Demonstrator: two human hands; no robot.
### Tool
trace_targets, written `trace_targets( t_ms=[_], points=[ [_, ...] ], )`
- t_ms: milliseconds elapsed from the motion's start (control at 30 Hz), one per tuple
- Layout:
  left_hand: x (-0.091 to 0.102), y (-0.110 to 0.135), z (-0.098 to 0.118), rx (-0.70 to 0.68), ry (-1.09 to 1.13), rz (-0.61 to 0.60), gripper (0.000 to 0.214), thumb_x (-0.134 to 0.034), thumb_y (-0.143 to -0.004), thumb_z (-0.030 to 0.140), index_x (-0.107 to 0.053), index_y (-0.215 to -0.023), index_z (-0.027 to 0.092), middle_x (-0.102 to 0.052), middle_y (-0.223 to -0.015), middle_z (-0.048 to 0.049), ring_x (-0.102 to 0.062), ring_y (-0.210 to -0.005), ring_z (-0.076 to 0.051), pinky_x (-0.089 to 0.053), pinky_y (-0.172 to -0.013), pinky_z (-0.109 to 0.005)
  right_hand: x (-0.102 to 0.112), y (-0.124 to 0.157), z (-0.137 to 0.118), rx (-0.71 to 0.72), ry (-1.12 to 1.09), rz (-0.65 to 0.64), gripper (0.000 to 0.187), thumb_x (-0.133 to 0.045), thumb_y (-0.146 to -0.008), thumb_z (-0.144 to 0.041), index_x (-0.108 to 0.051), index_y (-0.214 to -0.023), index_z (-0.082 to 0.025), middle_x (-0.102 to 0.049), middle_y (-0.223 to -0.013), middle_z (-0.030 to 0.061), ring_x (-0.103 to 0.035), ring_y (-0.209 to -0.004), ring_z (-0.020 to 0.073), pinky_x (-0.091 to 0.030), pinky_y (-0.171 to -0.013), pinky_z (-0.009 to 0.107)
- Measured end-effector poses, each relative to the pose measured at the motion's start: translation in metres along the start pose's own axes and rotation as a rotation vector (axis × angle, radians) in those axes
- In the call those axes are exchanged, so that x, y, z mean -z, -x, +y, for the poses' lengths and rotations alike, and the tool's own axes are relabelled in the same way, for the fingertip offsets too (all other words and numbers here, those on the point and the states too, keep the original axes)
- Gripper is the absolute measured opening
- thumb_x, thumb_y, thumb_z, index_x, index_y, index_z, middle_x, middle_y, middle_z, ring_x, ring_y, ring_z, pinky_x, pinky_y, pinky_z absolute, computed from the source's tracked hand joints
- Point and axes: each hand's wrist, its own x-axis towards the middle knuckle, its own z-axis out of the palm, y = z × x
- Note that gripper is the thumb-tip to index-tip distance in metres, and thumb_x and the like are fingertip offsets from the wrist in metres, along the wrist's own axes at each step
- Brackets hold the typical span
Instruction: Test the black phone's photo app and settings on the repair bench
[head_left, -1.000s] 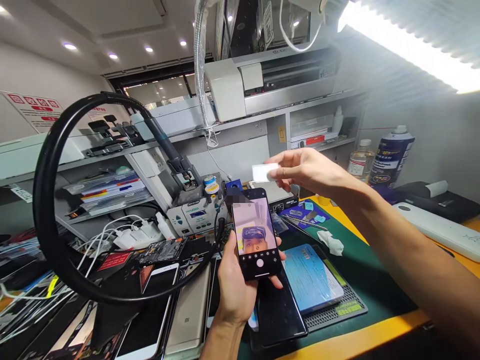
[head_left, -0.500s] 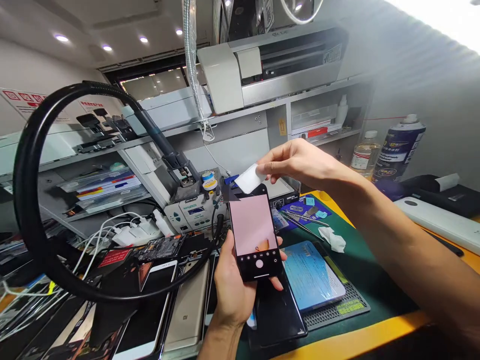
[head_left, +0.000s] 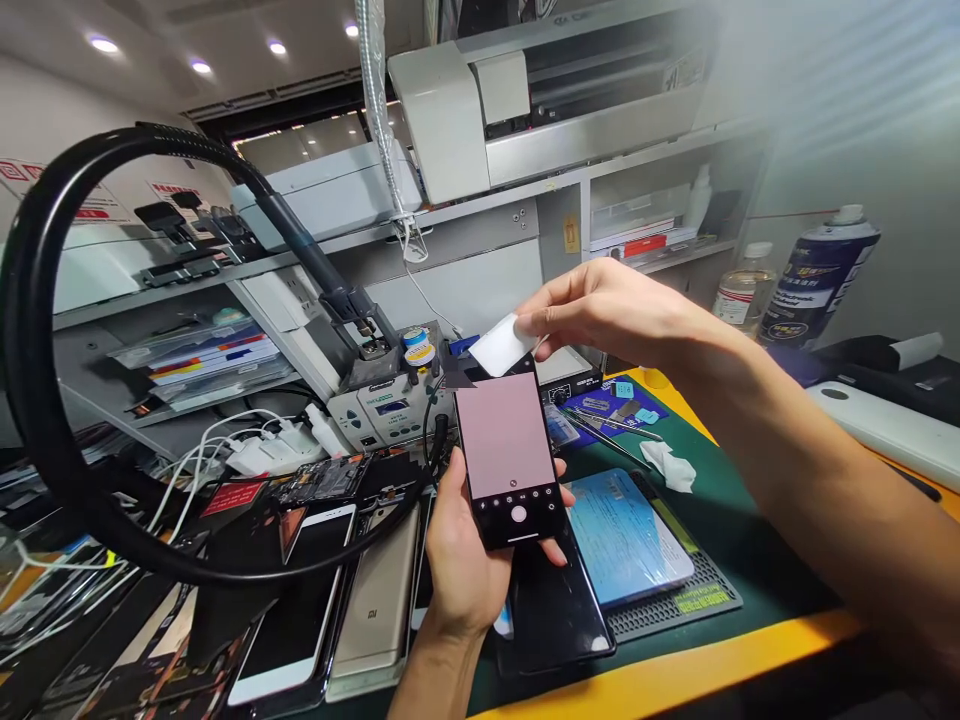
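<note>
My left hand grips a black smartphone upright, its fingertips curling around the right edge. The phone's screen is lit, with a camera interface and a plain pink image. My right hand pinches a small white square pad between thumb and fingers. The pad sits at the phone's top edge, and I cannot tell whether it touches the glass. Below the phone lies a dark handset.
A green mat holds a blue film-covered device and a white wipe. Several phones lie at lower left. A soldering station stands behind. A black ring lamp arcs at left; a spray can stands at right.
The white pad has dropped from above the phone to its top edge and tilted. The phone screen has gone from a picture of a person to plain pink. The whole view has shifted slightly.
</note>
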Motion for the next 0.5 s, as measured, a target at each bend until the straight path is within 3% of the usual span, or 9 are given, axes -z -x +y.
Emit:
trace_targets(
  t_ms=[267, 367, 500],
  points=[
    [0.0013, 0.0016, -0.0004, -0.027, -0.020, 0.001, 0.063, -0.039, -0.101, 0.058, -0.072, -0.120, 0.007, -0.077, -0.105, -0.0237, -0.075, -0.084, -0.032, -0.059, -0.045, -0.032, 0.0006, 0.0003, 0.0002, 0.009, 0.031, -0.008, 0.007, -0.083, -0.079, -0.025, -0.085, -0.073, -0.022, -0.079, -0.086, 0.0070, -0.073, -0.077, 0.0200, -0.064, -0.069, 0.030],
    [0.0044, 0.0030, -0.0033, -0.057, -0.086, 0.011, 0.044, -0.060, -0.091, 0.037, -0.069, -0.121, 0.006, -0.077, -0.107, -0.0227, -0.074, -0.087, -0.032, -0.059, -0.046, -0.031, 0.0012, -0.0009, 0.0012, 0.002, 0.028, -0.014, 0.006, -0.082, -0.078, -0.026, -0.084, -0.074, -0.022, -0.079, -0.086, 0.0064, -0.073, -0.078, 0.0199, -0.064, -0.071, 0.030],
    [0.0067, 0.0038, -0.0066, -0.084, -0.167, 0.034, 0.039, -0.062, -0.082, 0.018, -0.065, -0.120, 0.006, -0.076, -0.107, -0.0205, -0.074, -0.086, -0.031, -0.059, -0.044, -0.029, 0.0003, -0.0005, -0.0008, -0.014, 0.021, -0.013, 0.006, -0.083, -0.077, -0.025, -0.084, -0.072, -0.021, -0.079, -0.084, 0.0063, -0.073, -0.076, 0.0187, -0.064, -0.070, 0.028]
  ],
)
